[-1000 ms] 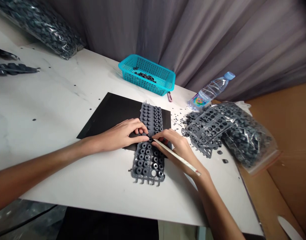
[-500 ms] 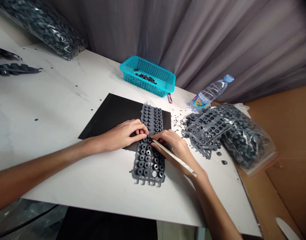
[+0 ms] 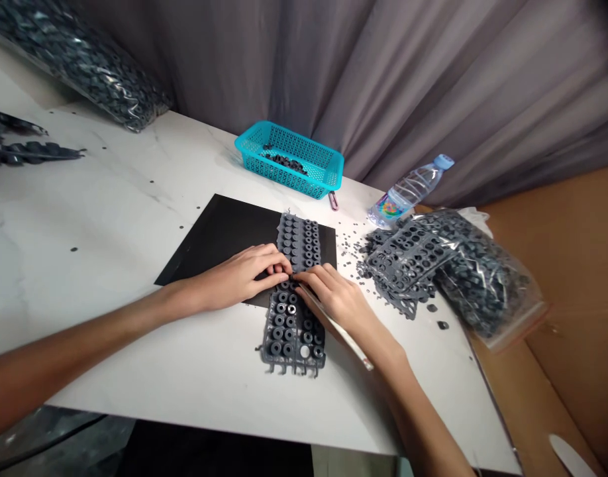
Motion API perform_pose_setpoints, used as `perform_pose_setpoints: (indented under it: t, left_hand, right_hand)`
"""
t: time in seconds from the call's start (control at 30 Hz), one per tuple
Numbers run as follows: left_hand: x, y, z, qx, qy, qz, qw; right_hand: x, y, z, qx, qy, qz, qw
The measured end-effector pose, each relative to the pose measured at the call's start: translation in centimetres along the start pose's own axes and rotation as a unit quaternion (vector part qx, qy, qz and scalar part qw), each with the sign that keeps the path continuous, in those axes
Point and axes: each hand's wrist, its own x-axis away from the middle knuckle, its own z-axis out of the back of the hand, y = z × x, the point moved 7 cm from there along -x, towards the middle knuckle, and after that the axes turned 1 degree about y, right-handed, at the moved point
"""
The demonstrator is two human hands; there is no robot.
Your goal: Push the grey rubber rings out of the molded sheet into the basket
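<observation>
Grey moulded sheet [image 3: 285,335] with rows of ring-shaped parts lies lengthwise over the right-hand portion of a black mat [image 3: 219,228]; its near end overruns the mat's front edge onto the white marbled worktop [image 3: 135,361], pointing toward the worktop's front edge. Near the sheet's front right corner, one round opening shows white.

Left hand [image 3: 252,273]: rests across the mat, thumb and forefinger brought together at the sheet's middle. Whether a part is pinched between them cannot be determined. Right hand [image 3: 340,301]: grasps a slender white stick [image 3: 352,349], its tip at the sheet just beside the left fingertips, its other end slanting toward the wrist.

Toward the worktop's back edge, before a grey curtain [image 3: 373,73], stands a turquoise perforated basket [image 3: 284,180] containing small dark parts [image 3: 288,163]. A pink item [image 3: 334,201] lies by the basket's front right corner.

Toward the worktop's right edge: a tilted clear bottle with a blue cap [image 3: 410,189], a pile of punched grey sheets [image 3: 406,262] and, touching it, a transparent bag of dark pieces [image 3: 483,281]. Small dark bits [image 3: 351,244] are scattered between mat and pile. Another filled bag [image 3: 90,73] occupies the back left corner.
</observation>
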Motion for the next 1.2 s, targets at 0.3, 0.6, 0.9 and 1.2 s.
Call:
perform_pose_setpoints:
  t: [0.3,0.6,0.9,1.2]
  left_hand:
    - [-0.3,0.3,0.1,-0.003,-0.012,-0.008,1.000]
    - [-0.5,-0.8,0.5,0.021,-0.014,0.005,1.000]
    - [0.0,0.2,0.8,-0.004,-0.011,0.007,1.000]
    - [0.1,0.1,0.7,-0.006,-0.002,0.027,1.000]
  right_hand:
    - [0.0,0.2,-1.1,-0.037,0.066,-0.090,0.993]
    - [-0.1,1.5,0.2,-0.213,0.037,-0.096,0.972]
    - [0.4,2.1,1.9,-0.244,0.042,-0.085,0.965]
    - [-0.2,1.6,0.9,-0.216,0.037,-0.049,0.974]
